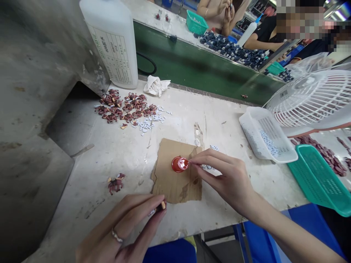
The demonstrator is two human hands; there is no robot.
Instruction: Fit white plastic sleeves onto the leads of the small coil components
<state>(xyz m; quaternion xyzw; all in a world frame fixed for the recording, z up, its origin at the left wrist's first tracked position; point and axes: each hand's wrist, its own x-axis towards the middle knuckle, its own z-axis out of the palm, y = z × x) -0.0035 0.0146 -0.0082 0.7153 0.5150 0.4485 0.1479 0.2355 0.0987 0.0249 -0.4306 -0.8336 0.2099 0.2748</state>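
My left hand (128,223), with a ring on one finger, is at the bottom of the view, shut on a small dark figurine (161,206) with a tan tip. My right hand (222,179) reaches in from the right, its fingertips pinched together at the edge of a small red cap (180,164). Anything between those fingertips is too small to see. The cap sits on a torn piece of brown cardboard (175,175). Left of the cardboard lies a single reddish-brown horse figurine (116,183).
A heap of reddish-brown figurines (120,106) and scattered white pieces (145,125) lie on the scuffed white bench (115,157). Behind stand a white bottle (109,44) and crumpled cloth (156,86). Right: white basket (265,135), green basket (318,179), fan (309,98). Co-workers sit beyond a green belt (203,62).
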